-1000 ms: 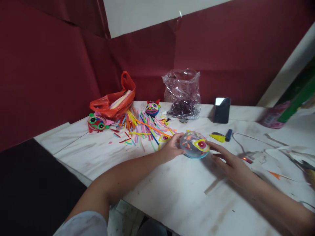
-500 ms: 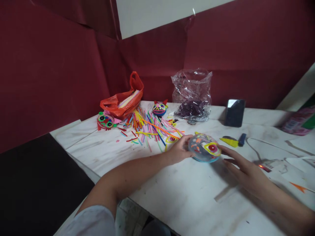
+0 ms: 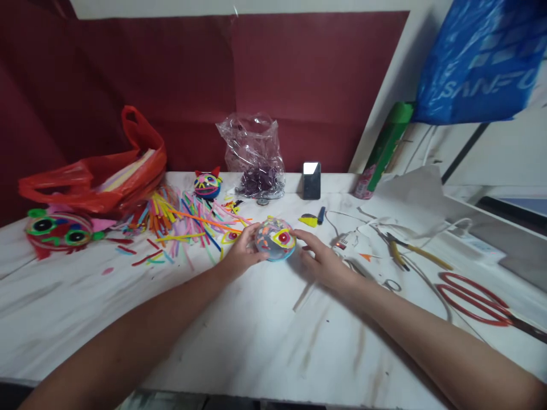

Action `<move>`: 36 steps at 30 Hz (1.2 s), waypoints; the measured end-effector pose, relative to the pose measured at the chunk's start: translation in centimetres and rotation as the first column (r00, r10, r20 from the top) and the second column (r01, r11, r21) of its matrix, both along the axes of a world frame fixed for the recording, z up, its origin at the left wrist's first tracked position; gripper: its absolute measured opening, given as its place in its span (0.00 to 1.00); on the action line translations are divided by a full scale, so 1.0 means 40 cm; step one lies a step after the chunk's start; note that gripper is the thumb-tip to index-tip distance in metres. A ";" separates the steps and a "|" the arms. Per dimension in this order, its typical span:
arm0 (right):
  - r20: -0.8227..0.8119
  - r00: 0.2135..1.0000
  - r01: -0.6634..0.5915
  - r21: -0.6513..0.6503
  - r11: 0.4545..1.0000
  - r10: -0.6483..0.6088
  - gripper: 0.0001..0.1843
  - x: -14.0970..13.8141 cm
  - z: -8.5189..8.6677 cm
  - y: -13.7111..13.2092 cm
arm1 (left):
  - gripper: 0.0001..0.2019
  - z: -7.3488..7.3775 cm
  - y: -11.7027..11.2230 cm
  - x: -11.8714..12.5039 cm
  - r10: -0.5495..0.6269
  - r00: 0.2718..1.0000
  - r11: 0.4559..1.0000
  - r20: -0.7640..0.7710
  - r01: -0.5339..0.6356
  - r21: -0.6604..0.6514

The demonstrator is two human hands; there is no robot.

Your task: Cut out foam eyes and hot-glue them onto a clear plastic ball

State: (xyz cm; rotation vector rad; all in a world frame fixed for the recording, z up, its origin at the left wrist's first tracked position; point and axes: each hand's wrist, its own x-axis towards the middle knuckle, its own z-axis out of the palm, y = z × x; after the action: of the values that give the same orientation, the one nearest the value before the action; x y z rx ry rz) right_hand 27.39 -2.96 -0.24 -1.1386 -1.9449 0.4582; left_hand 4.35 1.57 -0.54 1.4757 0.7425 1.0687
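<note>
A clear plastic ball (image 3: 273, 249) with coloured bits, a blue base and one yellow-rimmed red eye piece (image 3: 284, 238) rests on the marbled table. My left hand (image 3: 243, 251) grips its left side between thumb and fingers. Fingers apart, my right hand (image 3: 321, 257) has its index fingertip at the ball's right edge, by the eye piece. Just behind my left hand lies a second eye piece (image 3: 231, 237), partly covered. Beyond the ball are a yellow cut piece (image 3: 308, 221) and a dark blue piece (image 3: 321, 215).
Coloured strips (image 3: 192, 219) spread at left near a red bag (image 3: 106, 176). Two decorated balls, one with cat ears (image 3: 207, 185) and one large-eyed (image 3: 60, 232), stand there. A phone (image 3: 311, 181) leans behind. Pliers (image 3: 405, 249), red-handled scissors (image 3: 474, 299) and cables lie at right.
The view has swung right, bringing the scissors, pliers and blue bag into sight. My left hand still holds the ball, with my right fingertip beside the eye piece.
</note>
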 end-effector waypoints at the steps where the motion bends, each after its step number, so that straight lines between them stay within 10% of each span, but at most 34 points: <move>1: -0.003 1.000 -0.005 -0.001 1.000 0.005 0.30 -0.001 -0.001 -0.002 | 0.45 -0.002 -0.003 0.003 0.009 1.000 1.000 -0.003 -0.009 0.009; 14: -0.167 0.979 -0.132 -0.104 0.986 0.114 0.37 -0.023 0.012 -0.042 | 0.47 0.024 -0.035 0.013 0.174 0.976 0.969 -0.133 -0.146 0.199; 21: -0.224 0.971 -0.100 -0.055 0.993 0.085 0.28 -0.038 0.030 -0.059 | 0.44 -0.002 -0.038 0.003 0.362 0.914 0.734 -0.186 -0.156 0.661; 36: -0.190 0.982 0.027 0.014 1.000 -0.024 0.34 -0.061 0.033 -0.073 | 0.46 0.001 -0.045 -0.007 0.462 0.849 0.518 -0.256 -0.025 0.855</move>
State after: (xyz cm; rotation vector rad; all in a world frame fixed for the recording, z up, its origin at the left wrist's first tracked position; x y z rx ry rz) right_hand 24.93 -5.87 1.08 -1.0680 -1.7644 0.5166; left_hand 4.07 -0.24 -0.51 2.5960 0.8351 1.4203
